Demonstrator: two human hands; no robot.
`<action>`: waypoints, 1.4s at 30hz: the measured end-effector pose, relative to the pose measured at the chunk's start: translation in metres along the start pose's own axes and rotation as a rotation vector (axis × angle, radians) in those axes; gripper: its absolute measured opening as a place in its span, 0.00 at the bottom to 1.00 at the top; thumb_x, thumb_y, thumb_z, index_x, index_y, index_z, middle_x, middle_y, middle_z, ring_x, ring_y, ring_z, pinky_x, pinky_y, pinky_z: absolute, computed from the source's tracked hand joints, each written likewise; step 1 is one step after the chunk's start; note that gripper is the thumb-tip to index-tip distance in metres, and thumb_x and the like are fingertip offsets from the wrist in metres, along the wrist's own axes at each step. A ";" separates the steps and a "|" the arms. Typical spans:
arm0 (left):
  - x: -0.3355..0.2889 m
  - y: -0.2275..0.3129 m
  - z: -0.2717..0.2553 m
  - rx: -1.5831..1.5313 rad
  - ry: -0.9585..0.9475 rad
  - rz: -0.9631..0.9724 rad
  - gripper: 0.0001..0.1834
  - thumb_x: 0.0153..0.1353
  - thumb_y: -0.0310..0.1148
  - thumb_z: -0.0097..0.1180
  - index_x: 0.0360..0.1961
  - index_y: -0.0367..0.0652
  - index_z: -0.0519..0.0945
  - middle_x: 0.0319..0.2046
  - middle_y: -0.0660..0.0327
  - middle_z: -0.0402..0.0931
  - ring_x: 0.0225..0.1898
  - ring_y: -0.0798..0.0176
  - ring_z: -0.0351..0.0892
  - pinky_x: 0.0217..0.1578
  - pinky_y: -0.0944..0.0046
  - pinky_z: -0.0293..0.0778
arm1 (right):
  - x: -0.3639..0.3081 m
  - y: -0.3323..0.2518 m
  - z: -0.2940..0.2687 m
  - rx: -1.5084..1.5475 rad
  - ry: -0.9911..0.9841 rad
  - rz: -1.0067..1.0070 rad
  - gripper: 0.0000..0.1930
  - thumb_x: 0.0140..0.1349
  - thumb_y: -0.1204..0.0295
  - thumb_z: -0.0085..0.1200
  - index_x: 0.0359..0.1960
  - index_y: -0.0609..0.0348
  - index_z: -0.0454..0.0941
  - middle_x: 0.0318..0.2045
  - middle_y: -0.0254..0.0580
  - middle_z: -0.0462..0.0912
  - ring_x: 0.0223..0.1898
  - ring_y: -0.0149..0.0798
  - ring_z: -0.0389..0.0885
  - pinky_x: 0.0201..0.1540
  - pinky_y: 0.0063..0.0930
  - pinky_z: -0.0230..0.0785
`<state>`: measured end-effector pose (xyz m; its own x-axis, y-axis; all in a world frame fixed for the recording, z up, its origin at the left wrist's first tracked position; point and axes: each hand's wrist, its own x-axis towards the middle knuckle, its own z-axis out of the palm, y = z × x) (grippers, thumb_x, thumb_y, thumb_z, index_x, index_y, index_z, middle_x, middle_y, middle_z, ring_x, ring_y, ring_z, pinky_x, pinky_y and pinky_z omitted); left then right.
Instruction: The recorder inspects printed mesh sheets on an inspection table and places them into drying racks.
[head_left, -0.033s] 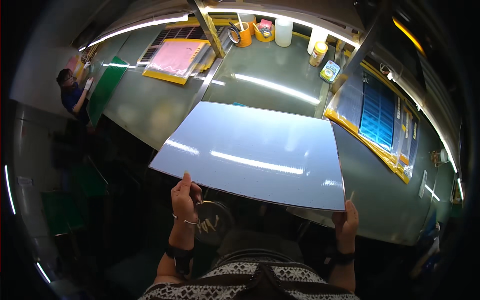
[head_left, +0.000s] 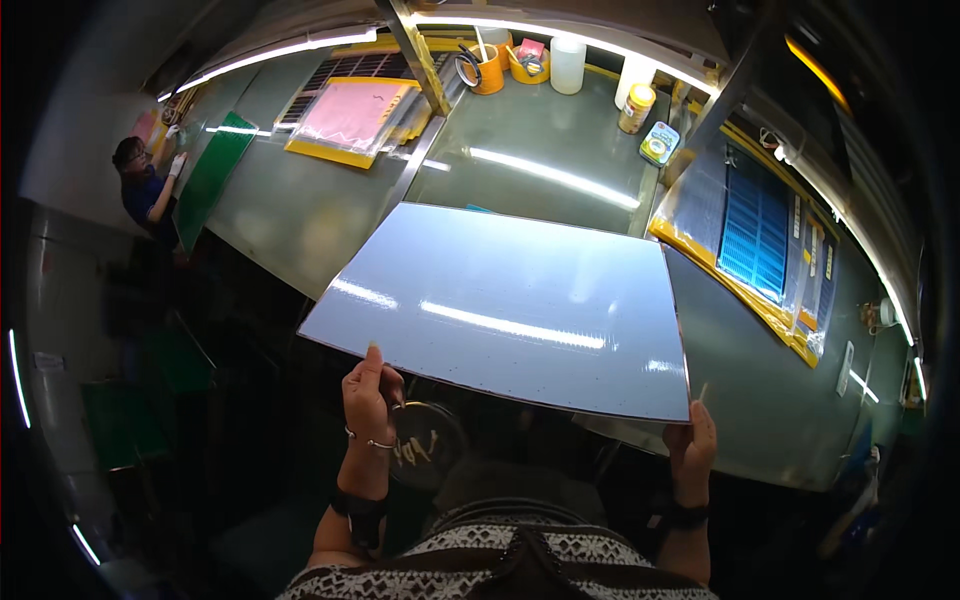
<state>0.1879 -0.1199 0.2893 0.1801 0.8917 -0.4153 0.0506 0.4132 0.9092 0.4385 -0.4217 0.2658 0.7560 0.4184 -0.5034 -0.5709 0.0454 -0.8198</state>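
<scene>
A large, thin, glossy panel (head_left: 500, 270), pale blue-white with a dark edge, is held up in front of me over the workbench's near edge. My left hand (head_left: 372, 388) grips its near edge toward the left, the thumb on top and the fingers curled beneath. At the near right corner, my right hand (head_left: 692, 440) is closed on the panel, its fingers partly hidden. Bright streaks of lamp light reflect off the surface, and small dark specks dot its near part. The panel's underside is out of sight.
The grey-green workbench (head_left: 540, 130) carries orange tape rolls (head_left: 487, 75), a white bottle (head_left: 567, 66), a yellow-lidded jar (head_left: 636, 107) and a small tin (head_left: 659, 143). Yellow-edged sheets (head_left: 755, 235) lie right, a pink sheet (head_left: 350, 110) left. A co-worker (head_left: 148, 185) handles a green panel (head_left: 215, 175) far left.
</scene>
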 end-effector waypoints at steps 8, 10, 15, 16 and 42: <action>-0.001 -0.002 -0.002 -0.005 -0.015 0.015 0.26 0.64 0.44 0.47 0.11 0.41 0.72 0.08 0.65 0.66 0.08 0.73 0.62 0.12 0.74 0.58 | 0.000 0.003 0.000 0.025 0.010 0.019 0.15 0.68 0.67 0.39 0.21 0.53 0.67 0.18 0.23 0.65 0.19 0.17 0.60 0.20 0.12 0.52; -0.001 -0.001 -0.002 -0.004 -0.026 0.023 0.26 0.64 0.44 0.47 0.11 0.41 0.72 0.08 0.65 0.66 0.08 0.74 0.62 0.12 0.74 0.57 | 0.001 0.004 -0.001 0.057 -0.027 0.019 0.15 0.67 0.67 0.39 0.21 0.53 0.67 0.18 0.23 0.65 0.19 0.17 0.60 0.20 0.12 0.52; 0.000 0.002 -0.003 -0.001 -0.059 0.015 0.26 0.64 0.44 0.47 0.12 0.40 0.72 0.08 0.65 0.66 0.08 0.74 0.62 0.11 0.74 0.58 | -0.001 0.010 -0.011 0.097 -0.069 0.028 0.12 0.67 0.66 0.41 0.29 0.57 0.74 0.23 0.26 0.74 0.21 0.18 0.67 0.21 0.11 0.57; 0.001 0.003 -0.004 -0.002 -0.064 0.017 0.26 0.64 0.44 0.47 0.12 0.40 0.72 0.08 0.65 0.66 0.08 0.74 0.62 0.11 0.74 0.58 | -0.002 0.011 -0.010 0.099 -0.067 0.023 0.12 0.67 0.66 0.41 0.29 0.57 0.74 0.23 0.26 0.74 0.21 0.18 0.67 0.21 0.11 0.57; 0.167 -0.045 -0.094 0.807 -1.073 -0.582 0.26 0.62 0.54 0.45 0.31 0.40 0.83 0.23 0.62 0.80 0.25 0.73 0.76 0.31 0.72 0.71 | -0.002 0.143 -0.023 -0.817 0.329 0.110 0.18 0.65 0.66 0.43 0.18 0.61 0.70 0.10 0.34 0.68 0.09 0.28 0.67 0.12 0.21 0.58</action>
<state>0.1239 0.0281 0.1760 0.5540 -0.0735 -0.8293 0.8302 0.1236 0.5436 0.3623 -0.4368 0.1430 0.8359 0.0949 -0.5406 -0.3338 -0.6941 -0.6378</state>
